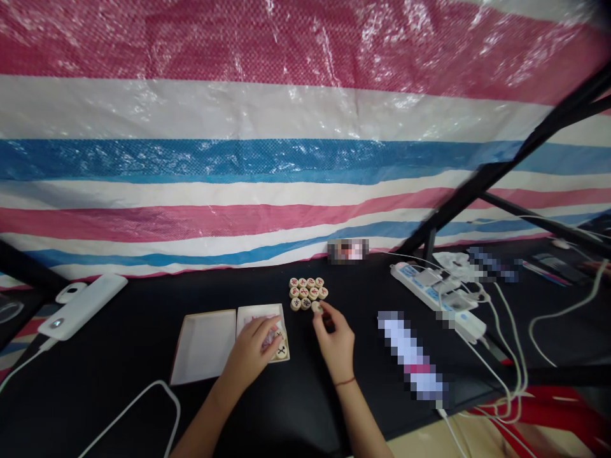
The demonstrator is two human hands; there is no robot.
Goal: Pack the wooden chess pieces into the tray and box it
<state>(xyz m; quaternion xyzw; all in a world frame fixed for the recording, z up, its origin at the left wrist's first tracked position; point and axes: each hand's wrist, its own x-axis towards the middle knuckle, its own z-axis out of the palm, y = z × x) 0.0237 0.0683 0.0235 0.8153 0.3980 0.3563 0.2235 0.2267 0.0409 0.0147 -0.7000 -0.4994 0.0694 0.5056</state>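
Round cream Chinese chess pieces (303,292) stand in close rows on the black table, with red characters on the back rows and black ones in front. At the right end of the front row, my right hand (338,340) pinches one chess piece (317,306) between thumb and fingers. My left hand (252,350) hovers over a small open box (260,310), thumb and fingers apart. Inside the box, some pieces with black characters (281,350) show beside the thumb; my hand hides the others.
The box's lid (205,346) lies left of the box. A white power strip (76,308) is at the far left, another (458,312) with plugs and cables at the right. A pixelated phone-like object (410,356) lies right of my right hand. Striped sheeting (238,159) hangs behind.
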